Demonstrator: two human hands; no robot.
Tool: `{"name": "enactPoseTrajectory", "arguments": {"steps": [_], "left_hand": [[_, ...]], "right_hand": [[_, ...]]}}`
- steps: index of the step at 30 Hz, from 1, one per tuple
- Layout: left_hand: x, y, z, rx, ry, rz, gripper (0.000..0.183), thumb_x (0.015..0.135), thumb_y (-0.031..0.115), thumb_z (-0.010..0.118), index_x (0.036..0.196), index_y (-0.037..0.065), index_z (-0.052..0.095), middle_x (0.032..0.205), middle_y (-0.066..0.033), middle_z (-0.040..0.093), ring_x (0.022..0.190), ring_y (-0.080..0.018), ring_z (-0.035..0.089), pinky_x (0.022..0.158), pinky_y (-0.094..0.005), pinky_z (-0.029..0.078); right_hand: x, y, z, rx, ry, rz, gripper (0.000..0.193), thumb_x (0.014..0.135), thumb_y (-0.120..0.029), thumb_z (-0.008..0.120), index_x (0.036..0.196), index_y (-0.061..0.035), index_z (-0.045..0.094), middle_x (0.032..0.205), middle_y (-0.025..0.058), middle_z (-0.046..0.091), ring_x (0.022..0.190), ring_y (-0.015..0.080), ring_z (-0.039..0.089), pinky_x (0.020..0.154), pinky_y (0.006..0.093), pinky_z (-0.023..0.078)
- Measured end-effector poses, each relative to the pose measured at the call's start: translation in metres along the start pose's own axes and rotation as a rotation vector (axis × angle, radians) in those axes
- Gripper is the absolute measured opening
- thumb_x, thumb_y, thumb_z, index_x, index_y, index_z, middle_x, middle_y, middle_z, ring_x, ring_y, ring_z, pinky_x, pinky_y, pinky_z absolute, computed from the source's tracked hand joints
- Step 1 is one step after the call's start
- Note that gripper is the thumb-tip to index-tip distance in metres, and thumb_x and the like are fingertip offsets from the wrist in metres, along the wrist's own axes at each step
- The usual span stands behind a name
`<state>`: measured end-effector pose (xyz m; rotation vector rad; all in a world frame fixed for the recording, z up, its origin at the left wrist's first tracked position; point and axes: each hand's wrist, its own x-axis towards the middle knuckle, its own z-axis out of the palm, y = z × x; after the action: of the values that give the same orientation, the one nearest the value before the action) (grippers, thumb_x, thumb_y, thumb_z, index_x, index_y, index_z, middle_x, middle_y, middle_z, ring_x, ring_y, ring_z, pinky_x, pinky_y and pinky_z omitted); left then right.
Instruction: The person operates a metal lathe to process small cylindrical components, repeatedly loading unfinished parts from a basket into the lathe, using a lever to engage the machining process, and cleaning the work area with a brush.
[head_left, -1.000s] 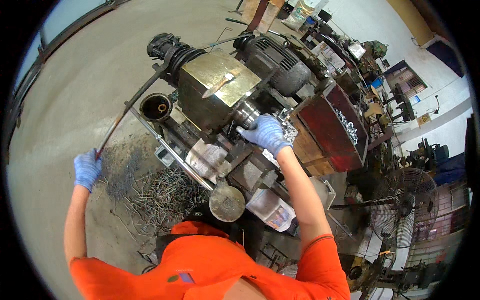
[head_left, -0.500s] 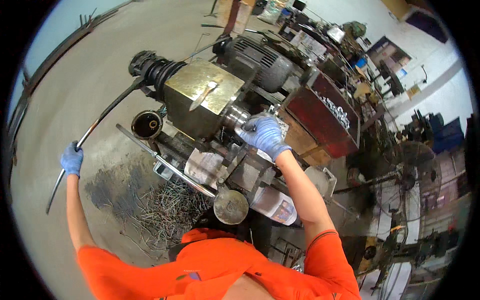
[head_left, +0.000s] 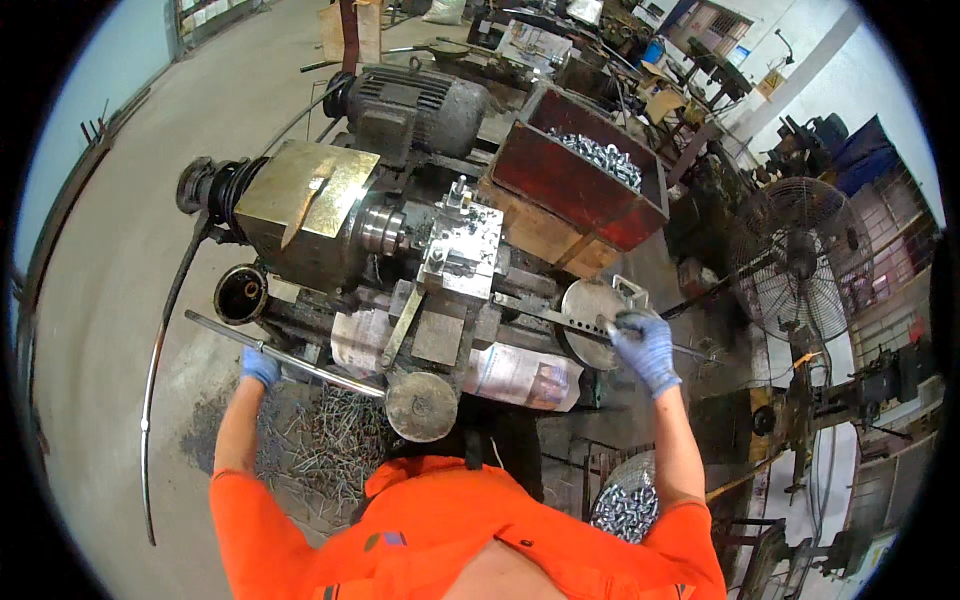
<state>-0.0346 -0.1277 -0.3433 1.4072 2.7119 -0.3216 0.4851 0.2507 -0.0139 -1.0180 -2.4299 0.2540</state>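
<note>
Head camera: the left hand [head_left: 261, 368] has let go of the long dark rod [head_left: 146, 455], which now hangs alone down the far left of the frame, and has come to the steel lever [head_left: 322, 371]; the right hand [head_left: 648, 352] has left the spindle chuck [head_left: 381, 230] for the perforated flat bar [head_left: 545, 314], so handling appears to have passed to these two bars. Left fingers are mostly hidden at the lever and right fingers are curled at the bar's outer end; whether either grips firmly, I cannot tell. Left of centre, the lever's long axis slants from its free upper-left end down rightward to the round disc [head_left: 421, 408]. Right of centre, the flat bar points rightward and slightly down.
</note>
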Motion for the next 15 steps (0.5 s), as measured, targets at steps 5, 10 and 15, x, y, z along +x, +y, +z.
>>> {"name": "enactPoseTrajectory", "arguments": {"steps": [5, 10, 15], "left_hand": [[0.005, -0.008, -0.024, 0.059, -0.173, -0.104, 0.029, 0.083, 0.034, 0.045, 0.096, 0.017, 0.065, 0.098, -0.0095, 0.065, 0.093, -0.0249, 0.061, 0.078, -0.0368, 0.046], [-0.035, -0.027, -0.105, -0.266, -0.166, -0.27, 0.036, 0.078, 0.036, 0.056, 0.104, 0.013, 0.064, 0.098, -0.0151, 0.064, 0.091, -0.031, 0.062, 0.076, -0.041, 0.049], [-0.077, -0.031, -0.199, -0.362, 0.183, -0.381, 0.029, 0.08, 0.033, 0.058, 0.098, 0.01, 0.065, 0.092, -0.013, 0.065, 0.087, -0.0317, 0.062, 0.077, -0.0404, 0.048]], "right_hand": [[-0.046, 0.118, -0.006, -0.102, -0.013, 0.367, 0.031, 0.067, -0.03, 0.075, 0.08, -0.0034, 0.069, 0.084, 0.0164, 0.066, 0.084, 0.0319, 0.062, 0.077, 0.0385, 0.048], [-0.071, 0.227, -0.013, -0.537, -0.117, 0.238, 0.054, 0.066, -0.041, 0.073, 0.103, -0.004, 0.063, 0.1, 0.0172, 0.064, 0.091, 0.0321, 0.061, 0.078, 0.0387, 0.048], [-0.063, 0.285, -0.008, -0.672, -0.319, 0.488, 0.059, 0.064, -0.047, 0.069, 0.107, -0.0079, 0.06, 0.102, 0.0181, 0.063, 0.102, 0.0349, 0.056, 0.089, 0.0407, 0.044]]}}
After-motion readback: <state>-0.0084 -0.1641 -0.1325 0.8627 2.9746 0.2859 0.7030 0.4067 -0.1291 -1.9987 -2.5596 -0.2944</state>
